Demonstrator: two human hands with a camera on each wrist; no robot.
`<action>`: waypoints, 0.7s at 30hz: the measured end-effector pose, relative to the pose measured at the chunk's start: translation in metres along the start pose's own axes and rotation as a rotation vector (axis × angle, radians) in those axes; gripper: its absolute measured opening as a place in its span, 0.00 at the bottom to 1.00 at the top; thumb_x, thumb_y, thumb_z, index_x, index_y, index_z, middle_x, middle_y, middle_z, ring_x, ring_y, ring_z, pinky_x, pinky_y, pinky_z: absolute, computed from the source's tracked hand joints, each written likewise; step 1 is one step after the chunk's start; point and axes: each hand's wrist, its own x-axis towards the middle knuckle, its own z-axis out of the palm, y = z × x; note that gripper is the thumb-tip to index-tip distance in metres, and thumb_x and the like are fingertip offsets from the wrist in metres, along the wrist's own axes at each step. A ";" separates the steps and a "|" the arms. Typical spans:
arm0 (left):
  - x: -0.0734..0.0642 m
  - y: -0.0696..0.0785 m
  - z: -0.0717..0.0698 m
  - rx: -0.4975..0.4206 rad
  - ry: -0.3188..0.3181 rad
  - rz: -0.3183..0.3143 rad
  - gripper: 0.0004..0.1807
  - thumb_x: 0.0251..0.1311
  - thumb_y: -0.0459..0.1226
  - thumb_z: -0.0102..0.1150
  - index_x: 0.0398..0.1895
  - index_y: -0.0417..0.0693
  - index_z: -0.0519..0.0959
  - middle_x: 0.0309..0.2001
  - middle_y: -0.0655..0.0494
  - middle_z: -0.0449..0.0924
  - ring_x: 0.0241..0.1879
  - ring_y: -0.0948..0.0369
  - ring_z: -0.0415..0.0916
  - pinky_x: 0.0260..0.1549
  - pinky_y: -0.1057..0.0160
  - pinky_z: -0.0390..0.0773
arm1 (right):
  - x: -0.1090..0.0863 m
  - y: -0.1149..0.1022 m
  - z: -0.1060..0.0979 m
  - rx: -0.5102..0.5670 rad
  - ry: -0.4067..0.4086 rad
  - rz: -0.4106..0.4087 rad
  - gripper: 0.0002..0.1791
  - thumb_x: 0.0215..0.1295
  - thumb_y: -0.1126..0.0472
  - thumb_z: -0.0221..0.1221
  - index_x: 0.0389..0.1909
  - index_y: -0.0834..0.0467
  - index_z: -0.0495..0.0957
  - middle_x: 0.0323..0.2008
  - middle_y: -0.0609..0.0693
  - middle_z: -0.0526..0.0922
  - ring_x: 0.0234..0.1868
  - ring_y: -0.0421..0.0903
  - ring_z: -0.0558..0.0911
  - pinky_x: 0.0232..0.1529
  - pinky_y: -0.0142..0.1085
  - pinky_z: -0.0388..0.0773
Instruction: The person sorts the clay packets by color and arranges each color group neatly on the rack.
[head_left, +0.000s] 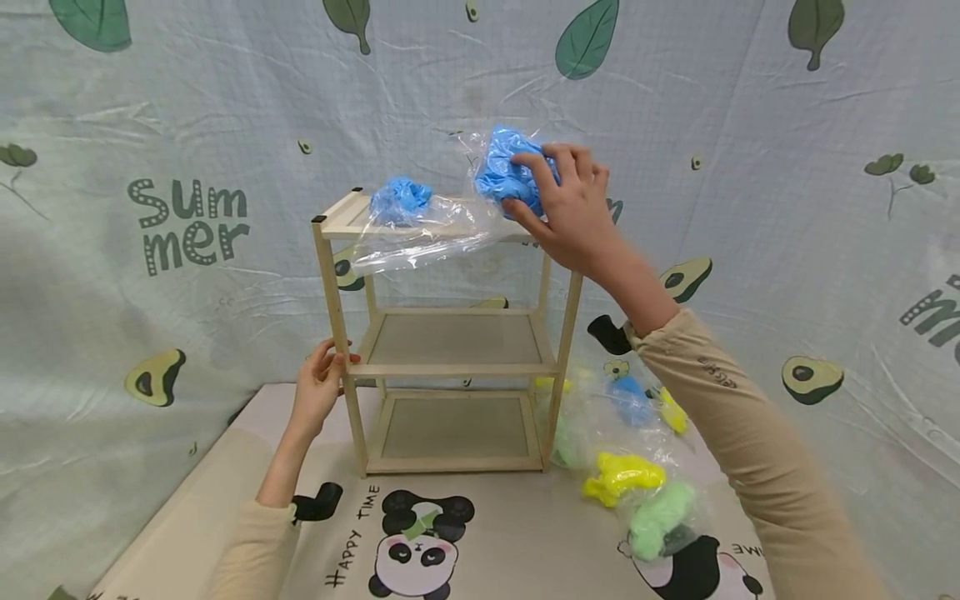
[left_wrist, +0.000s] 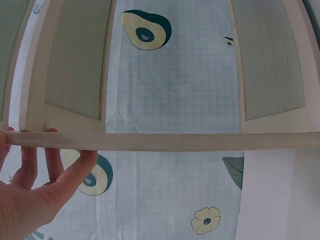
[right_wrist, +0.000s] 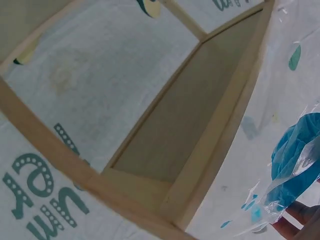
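Note:
My left hand (head_left: pixel 317 392) holds the left front post of a three-tier wooden shelf (head_left: pixel 450 370) at middle-tier height. In the left wrist view, the fingers of this hand (left_wrist: pixel 45 195) meet the post (left_wrist: pixel 175 142), some passing behind it. Over the right part of the top tier, my right hand (head_left: pixel 576 204) grips a crumpled blue bundle (head_left: pixel 504 171) wrapped in clear plastic. The right wrist view catches this blue bundle (right_wrist: pixel 295 160) at its edge, with only fingertips showing below. Clear plastic (head_left: pixel 450 229) stretches left to a second blue bundle (head_left: pixel 401 198) on the top tier.
Right of the shelf, clear plastic holds yellow (head_left: pixel 626 477), green (head_left: pixel 663 517) and blue (head_left: pixel 632 400) bundles on the panda-print table cover (head_left: pixel 525 533). A printed white sheet (head_left: pixel 225 317) hangs close behind. The lower tiers have grey-brown panels (head_left: pixel 457 427).

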 end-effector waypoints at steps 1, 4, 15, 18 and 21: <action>0.000 0.000 0.000 0.001 0.002 0.002 0.06 0.65 0.42 0.42 0.42 0.65 0.69 0.28 0.79 0.75 0.34 0.77 0.72 0.26 0.68 0.75 | 0.003 -0.002 0.003 0.001 -0.006 -0.003 0.28 0.65 0.44 0.47 0.61 0.53 0.60 0.60 0.62 0.59 0.63 0.56 0.53 0.58 0.54 0.48; 0.000 0.000 0.000 0.008 0.003 0.004 0.07 0.65 0.42 0.42 0.42 0.65 0.69 0.28 0.80 0.75 0.34 0.77 0.72 0.27 0.68 0.75 | 0.011 -0.009 0.011 -0.011 -0.034 -0.006 0.29 0.64 0.42 0.47 0.61 0.53 0.60 0.61 0.62 0.59 0.63 0.56 0.53 0.59 0.53 0.48; -0.001 0.001 -0.001 0.032 -0.001 0.009 0.15 0.66 0.42 0.41 0.49 0.41 0.68 0.28 0.80 0.74 0.34 0.77 0.71 0.27 0.66 0.75 | 0.031 -0.023 0.032 -0.022 -0.129 0.061 0.29 0.65 0.38 0.40 0.61 0.49 0.59 0.62 0.59 0.57 0.64 0.54 0.51 0.59 0.54 0.48; -0.002 0.002 -0.001 0.027 -0.003 -0.001 0.11 0.66 0.42 0.41 0.47 0.50 0.70 0.28 0.80 0.74 0.35 0.77 0.72 0.27 0.67 0.75 | 0.034 -0.024 0.036 -0.030 -0.147 0.087 0.29 0.65 0.38 0.38 0.62 0.48 0.58 0.63 0.58 0.56 0.64 0.54 0.51 0.57 0.54 0.50; -0.002 0.002 -0.001 0.022 -0.005 -0.006 0.08 0.66 0.42 0.41 0.45 0.58 0.69 0.28 0.79 0.74 0.34 0.77 0.72 0.28 0.67 0.75 | 0.036 -0.025 0.040 -0.040 -0.171 0.106 0.29 0.66 0.38 0.37 0.62 0.48 0.57 0.63 0.58 0.56 0.64 0.54 0.51 0.56 0.53 0.51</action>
